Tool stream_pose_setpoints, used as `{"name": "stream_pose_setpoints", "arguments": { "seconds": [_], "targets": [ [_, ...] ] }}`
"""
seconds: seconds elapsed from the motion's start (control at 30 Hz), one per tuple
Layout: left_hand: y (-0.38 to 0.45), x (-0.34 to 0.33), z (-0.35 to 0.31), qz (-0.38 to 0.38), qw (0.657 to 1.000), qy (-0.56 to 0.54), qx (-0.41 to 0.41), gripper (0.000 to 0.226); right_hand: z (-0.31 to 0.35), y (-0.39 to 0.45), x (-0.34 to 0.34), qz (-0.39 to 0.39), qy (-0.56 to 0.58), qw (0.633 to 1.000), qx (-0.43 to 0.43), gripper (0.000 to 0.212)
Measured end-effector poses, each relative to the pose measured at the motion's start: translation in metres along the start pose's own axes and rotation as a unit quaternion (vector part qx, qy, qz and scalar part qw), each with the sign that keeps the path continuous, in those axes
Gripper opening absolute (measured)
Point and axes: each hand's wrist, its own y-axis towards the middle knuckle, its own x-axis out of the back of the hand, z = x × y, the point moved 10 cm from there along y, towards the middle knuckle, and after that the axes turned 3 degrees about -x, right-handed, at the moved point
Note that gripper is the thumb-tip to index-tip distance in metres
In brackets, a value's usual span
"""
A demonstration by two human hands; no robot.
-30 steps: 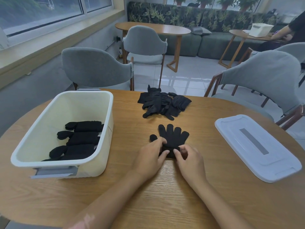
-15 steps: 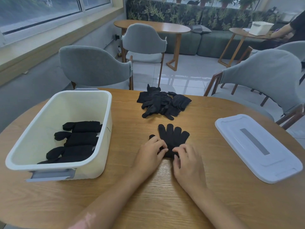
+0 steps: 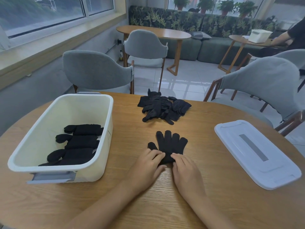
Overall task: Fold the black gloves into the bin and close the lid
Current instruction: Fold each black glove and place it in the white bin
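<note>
A person sits at a round wooden table (image 3: pixel 165 204), both bare forearms reaching in from six o'clock. One black glove (image 3: pixel 170 142) lies flat near the middle of the table, its fingers spread and pointing toward twelve o'clock, its thumb sticking out at nine. The left hand (image 3: pixel 146 166) covers the cuff end from the seven o'clock side, fingers curled over the fabric with the thumb lying low along the wood, so it looks clamped on the cuff. The right hand (image 3: pixel 184 169) comes in from five o'clock, its fingertips (image 3: pixel 175 156) pressed down on the same cuff edge and bent a little; whether its thumb is tucked under the fabric I cannot tell. The two hands sit just beside each other, nearly touching.

At twelve o'clock from the glove, well apart from it, is a loose pile (image 3: pixel 162 108) of more black gloves. Off at nine o'clock stands the white bin (image 3: pixel 105 146), open, with four folded gloves (image 3: pixel 79 144) in a row on its floor. A grey latch (image 3: pixel 52 177) sticks out of its near end. The lid (image 3: pixel 257 154) lies flat on the table at three o'clock, a grey strip along its top. Grey chairs (image 3: pixel 97 70) stand past the far edge.
</note>
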Motion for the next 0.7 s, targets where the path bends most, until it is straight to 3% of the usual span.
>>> {"name": "stream_pose_setpoints", "arguments": {
  "seconds": [0.27, 0.5, 0.7],
  "targets": [
    [-0.018, 0.009, -0.008, -0.003, 0.999, 0.017, -0.029, 0.029, 0.003, -0.027, 0.008, 0.026, 0.11, 0.992, -0.056, 0.033],
    [-0.007, 0.009, 0.013, -0.012, 0.989, -0.096, 0.112, 0.019, -0.012, -0.008, 0.007, 0.057, 0.151, 0.979, -0.125, 0.026],
    [0.013, 0.004, 0.033, 0.05, 0.967, -0.117, 0.221, 0.027, -0.027, 0.016, 0.001, 0.077, 0.185, 0.96, -0.196, 0.015]
  ]
}}
